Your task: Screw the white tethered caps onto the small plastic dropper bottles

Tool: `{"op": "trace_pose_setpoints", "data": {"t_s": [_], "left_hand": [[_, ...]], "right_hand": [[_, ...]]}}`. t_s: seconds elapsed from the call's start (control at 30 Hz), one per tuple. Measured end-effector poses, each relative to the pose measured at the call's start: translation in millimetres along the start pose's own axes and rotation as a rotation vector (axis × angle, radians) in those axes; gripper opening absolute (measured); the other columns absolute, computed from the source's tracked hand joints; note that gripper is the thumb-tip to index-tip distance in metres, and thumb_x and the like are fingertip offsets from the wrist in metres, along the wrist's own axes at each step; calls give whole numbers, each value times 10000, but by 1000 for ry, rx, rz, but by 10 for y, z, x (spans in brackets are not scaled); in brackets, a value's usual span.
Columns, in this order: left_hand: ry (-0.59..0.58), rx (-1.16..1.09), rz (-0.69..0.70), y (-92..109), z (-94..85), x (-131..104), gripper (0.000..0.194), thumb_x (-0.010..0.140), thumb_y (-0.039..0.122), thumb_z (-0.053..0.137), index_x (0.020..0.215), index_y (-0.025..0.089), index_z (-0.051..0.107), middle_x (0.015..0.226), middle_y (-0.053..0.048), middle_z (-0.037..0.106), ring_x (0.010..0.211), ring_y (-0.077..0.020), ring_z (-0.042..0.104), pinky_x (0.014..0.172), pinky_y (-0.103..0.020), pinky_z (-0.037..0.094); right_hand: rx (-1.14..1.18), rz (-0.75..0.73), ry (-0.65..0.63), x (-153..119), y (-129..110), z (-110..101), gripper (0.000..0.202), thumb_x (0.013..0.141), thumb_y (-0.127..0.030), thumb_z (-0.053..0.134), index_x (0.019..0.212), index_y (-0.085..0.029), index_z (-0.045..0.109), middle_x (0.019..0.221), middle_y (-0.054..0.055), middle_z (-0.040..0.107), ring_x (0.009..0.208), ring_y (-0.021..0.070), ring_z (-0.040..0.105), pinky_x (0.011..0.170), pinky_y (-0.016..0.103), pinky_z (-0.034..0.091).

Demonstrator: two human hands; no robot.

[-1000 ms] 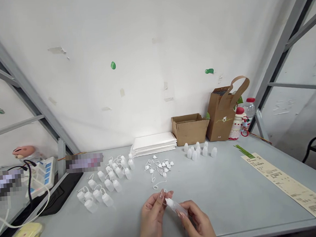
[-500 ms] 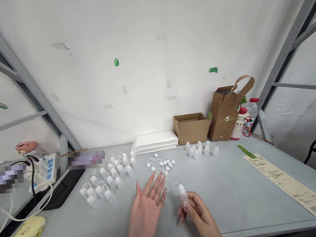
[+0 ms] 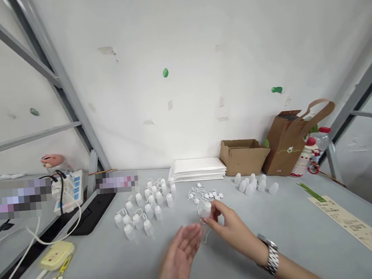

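In my right hand (image 3: 223, 220) a small translucent white squeeze bottle (image 3: 206, 209) is pinched between thumb and fingers, a thin strap looping at its top. My left hand (image 3: 184, 258) is held just below and left of it, palm turned inward, fingers stretched out and holding nothing. Beyond the bottle lies a loose pile of small white caps with straps (image 3: 205, 192). To the left stands a group of capped squeeze bottles (image 3: 149, 211). Several bottles without straps (image 3: 250, 187) stand to the right. Between my hands a thin strap (image 3: 206, 236) shows on the table.
Against the wall are a stack of white flat boxes (image 3: 199, 169), an open cardboard box (image 3: 245, 157) and a brown paper bag (image 3: 284, 144). A power strip (image 3: 72, 191), cables and a yellow case (image 3: 57, 255) lie left. A long printed paper strip (image 3: 353, 225) lies right.
My right hand has carried the bottle forward, away from me, toward the cap pile. My left hand has turned its palm inward and remains open. The camera view has swung left.
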State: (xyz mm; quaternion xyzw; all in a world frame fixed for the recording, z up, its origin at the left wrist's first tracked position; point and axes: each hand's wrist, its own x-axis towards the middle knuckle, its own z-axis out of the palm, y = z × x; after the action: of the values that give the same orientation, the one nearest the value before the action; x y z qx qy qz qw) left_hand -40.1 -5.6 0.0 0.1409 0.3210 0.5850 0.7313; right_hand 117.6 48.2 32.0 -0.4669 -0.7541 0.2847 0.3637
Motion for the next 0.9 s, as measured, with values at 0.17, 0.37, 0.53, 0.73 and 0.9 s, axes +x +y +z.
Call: {"op": "trace_pose_setpoints", "data": {"t_s": [0.17,0.37,0.53,0.73,0.9], "left_hand": [[107,138,163,94,-96,-134,262,616,343,721,757,122,730,848,-148,740,892,-301,656,916,-419,414],[252,124,309,231,-229,-194,255,604,350,715,729,128,724,744,-118,738,791,-286,670,844,-414,450],[254,97,312,243,-278,-198,245,572,332,743,709,131,722,764,-109,737,760,-261,666,799,-387,475],[224,186,304,176,-156,-202,250,593,342,727,725,130,726,734,-103,733,764,-263,660,793,-377,475],[192,299,260,65,-16,-179,278,641,383,679,753,133,724,724,-104,728,791,-264,652,801,-360,467]], "right_hand": [[-173,-66,-120,410,-9,562,139,778,-208,589,661,-198,514,630,-25,604,573,132,535,562,233,392],[-291,-114,-116,595,16,1023,70,754,-162,608,696,-185,576,646,-3,637,607,155,554,705,300,367],[-349,-154,-118,549,-32,975,118,776,-219,622,882,-167,625,752,35,667,673,181,586,730,316,371],[-416,-148,-34,249,56,425,305,830,-315,565,1100,-173,564,804,47,646,749,214,572,762,353,372],[-467,77,185,74,523,-245,327,839,-336,511,1114,-161,522,791,45,629,682,204,571,687,330,405]]}}
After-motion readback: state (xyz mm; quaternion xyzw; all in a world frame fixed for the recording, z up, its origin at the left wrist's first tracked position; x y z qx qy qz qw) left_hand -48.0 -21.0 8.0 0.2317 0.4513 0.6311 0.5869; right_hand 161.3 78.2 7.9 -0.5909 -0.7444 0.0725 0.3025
